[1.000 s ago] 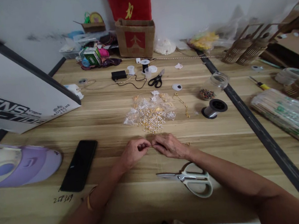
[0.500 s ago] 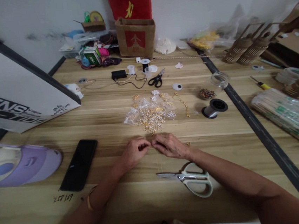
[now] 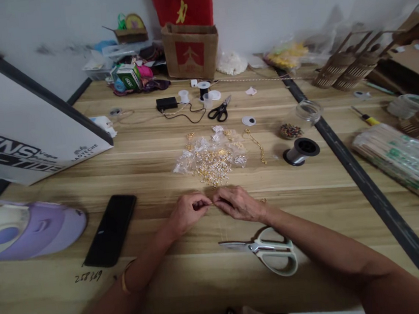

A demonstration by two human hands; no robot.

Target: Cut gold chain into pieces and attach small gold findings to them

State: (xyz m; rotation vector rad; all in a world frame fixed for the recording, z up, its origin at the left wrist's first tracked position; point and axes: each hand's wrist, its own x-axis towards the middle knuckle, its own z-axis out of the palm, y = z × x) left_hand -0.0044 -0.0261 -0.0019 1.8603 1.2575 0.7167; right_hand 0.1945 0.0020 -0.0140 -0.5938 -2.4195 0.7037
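Observation:
My left hand (image 3: 187, 211) and my right hand (image 3: 237, 203) rest on the wooden table (image 3: 150, 157), fingertips pinched together and meeting at the middle. Between them is a tiny item, too small to name; a thin thread seems to hang down from it. Just beyond the hands lies a pile of small gold beads and clear bags (image 3: 212, 157). Pale-handled scissors (image 3: 269, 253) lie under my right forearm. A short gold chain (image 3: 256, 146) lies to the right of the bead pile.
A black phone (image 3: 111, 229) and a purple-white object (image 3: 24, 233) lie at the left. A wire spool (image 3: 300, 151), a bead jar (image 3: 298, 119), black scissors (image 3: 220, 110), a brown paper bag (image 3: 191, 51) and a leaning white board (image 3: 24, 120) surround the work spot. A wrapped stick bundle (image 3: 402, 160) lies right.

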